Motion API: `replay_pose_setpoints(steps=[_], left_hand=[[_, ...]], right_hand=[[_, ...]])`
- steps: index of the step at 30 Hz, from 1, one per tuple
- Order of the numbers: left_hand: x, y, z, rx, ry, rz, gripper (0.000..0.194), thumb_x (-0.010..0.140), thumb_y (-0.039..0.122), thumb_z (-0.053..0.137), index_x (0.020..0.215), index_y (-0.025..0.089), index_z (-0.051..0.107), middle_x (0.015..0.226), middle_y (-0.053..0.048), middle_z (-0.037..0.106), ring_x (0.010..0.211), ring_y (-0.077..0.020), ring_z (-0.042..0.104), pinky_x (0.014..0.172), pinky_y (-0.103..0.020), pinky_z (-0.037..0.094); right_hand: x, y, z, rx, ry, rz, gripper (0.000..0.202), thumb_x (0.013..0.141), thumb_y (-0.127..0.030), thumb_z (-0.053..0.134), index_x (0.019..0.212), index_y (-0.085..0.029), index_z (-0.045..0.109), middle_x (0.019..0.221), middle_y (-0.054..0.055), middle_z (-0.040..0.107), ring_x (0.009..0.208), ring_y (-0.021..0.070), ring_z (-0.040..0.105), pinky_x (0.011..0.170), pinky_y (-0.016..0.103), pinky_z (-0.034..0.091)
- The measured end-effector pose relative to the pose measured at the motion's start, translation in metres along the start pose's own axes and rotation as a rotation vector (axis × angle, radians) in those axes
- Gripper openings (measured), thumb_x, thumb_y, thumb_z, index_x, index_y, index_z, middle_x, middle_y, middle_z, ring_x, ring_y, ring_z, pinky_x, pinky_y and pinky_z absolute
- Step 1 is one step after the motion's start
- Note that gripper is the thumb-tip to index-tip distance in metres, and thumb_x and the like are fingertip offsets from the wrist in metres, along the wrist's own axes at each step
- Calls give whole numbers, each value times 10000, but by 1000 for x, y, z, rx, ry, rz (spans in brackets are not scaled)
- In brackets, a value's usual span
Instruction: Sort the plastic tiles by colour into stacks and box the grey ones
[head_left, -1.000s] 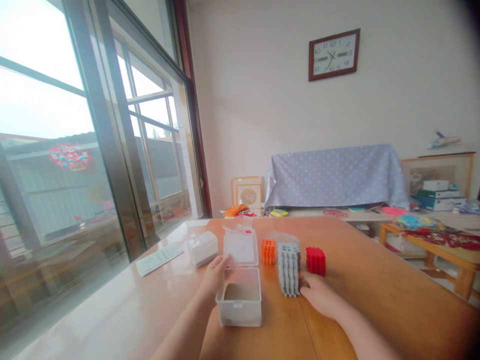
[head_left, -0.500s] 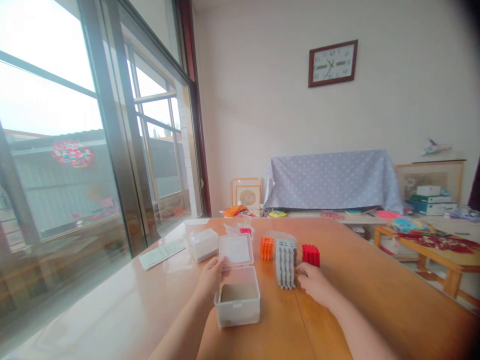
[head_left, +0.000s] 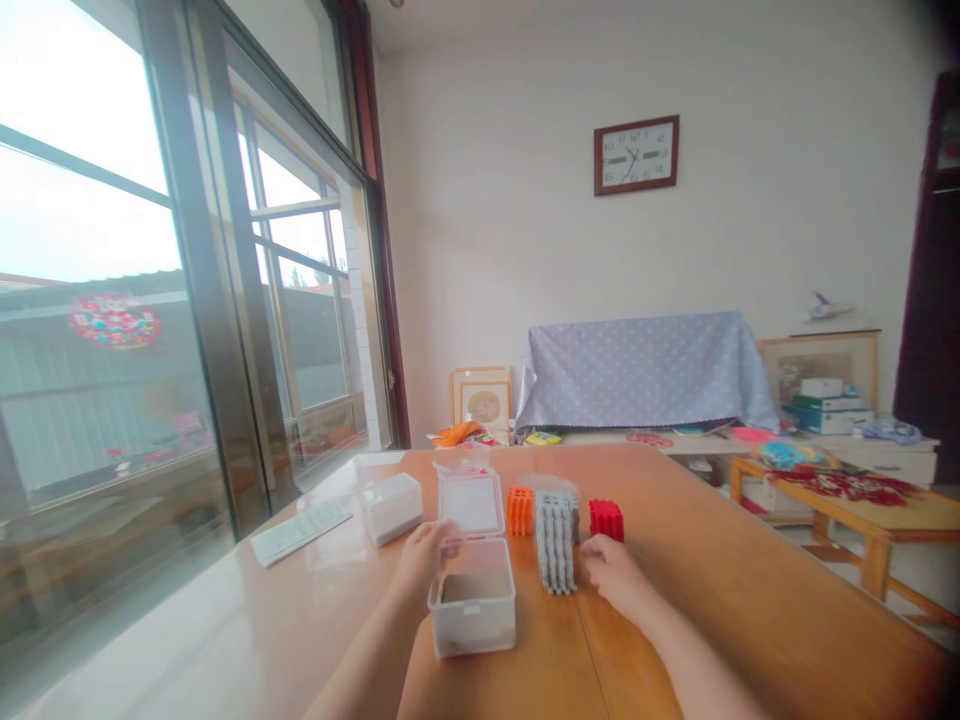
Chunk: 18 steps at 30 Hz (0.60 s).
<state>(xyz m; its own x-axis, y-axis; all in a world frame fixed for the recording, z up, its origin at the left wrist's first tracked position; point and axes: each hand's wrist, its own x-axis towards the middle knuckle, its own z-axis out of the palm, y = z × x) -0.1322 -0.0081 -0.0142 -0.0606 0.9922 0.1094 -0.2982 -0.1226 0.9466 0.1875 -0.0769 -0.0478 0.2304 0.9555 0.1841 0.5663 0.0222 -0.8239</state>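
Observation:
On the table, a clear plastic box (head_left: 474, 625) stands with its hinged lid (head_left: 471, 505) swung back. Something flat and brownish shows inside it. My left hand (head_left: 421, 560) grips the box near the lid's left hinge corner, fingers closed on the edge. A tall grey stack of notched pieces (head_left: 555, 550) stands right of the box. My right hand (head_left: 611, 572) is just right of that stack, fingers loosely bent and apart, with nothing visible in them. Behind it sits a red notched stack (head_left: 606, 520); an orange one (head_left: 519, 511) is left of the grey.
Left of the open box lie a second white plastic box (head_left: 391, 508) and a printed sheet (head_left: 301, 530). Clear plastic bags (head_left: 461, 458) rest at the back. A wooden bench (head_left: 870, 515) stands to the right, and a window (head_left: 300, 300) to the left.
The camera view has turned slightly right and up, so the scene sits lower and further left. Both hands keep nearly the same places beside the box and the grey stack.

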Motion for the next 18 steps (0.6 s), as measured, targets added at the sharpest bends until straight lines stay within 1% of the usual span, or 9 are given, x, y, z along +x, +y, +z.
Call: replay_pose_setpoints(steps=[5,8,12,15,18], left_hand=[[7,-2,8,-11,-19,-12,379,584,449,842,722,157,645,666,-36,635,608,-160,608,586,-273,429],[10,-6,9,-42,-41,-14,358,590,430,835,718,148,654,701,-36,642,635,-150,606,612,-272,444],[12,-10,7,-85,-68,-37,333,612,420,830,711,151,660,725,-34,655,656,-146,611,643,-275,462],[10,-10,6,-92,-92,-58,332,638,433,825,736,156,673,732,-41,676,669,-164,637,668,-290,476],[6,-7,5,-55,-82,-79,365,664,485,798,769,155,683,710,-51,684,685,-210,673,665,-312,480]], right_hand=[[5,9,4,30,12,65,252,790,-370,558,947,-218,683,668,2,664,635,192,623,608,289,447],[9,16,9,40,11,83,275,816,-360,498,967,-214,675,680,7,665,636,194,632,591,285,442],[13,24,12,50,35,95,300,816,-347,465,981,-197,666,697,13,663,631,199,635,572,292,444],[13,24,9,59,88,92,307,815,-353,470,996,-201,667,715,20,673,688,211,659,601,298,473],[11,17,-1,74,143,79,355,846,-385,453,1073,-201,656,832,50,720,804,229,692,680,317,520]])
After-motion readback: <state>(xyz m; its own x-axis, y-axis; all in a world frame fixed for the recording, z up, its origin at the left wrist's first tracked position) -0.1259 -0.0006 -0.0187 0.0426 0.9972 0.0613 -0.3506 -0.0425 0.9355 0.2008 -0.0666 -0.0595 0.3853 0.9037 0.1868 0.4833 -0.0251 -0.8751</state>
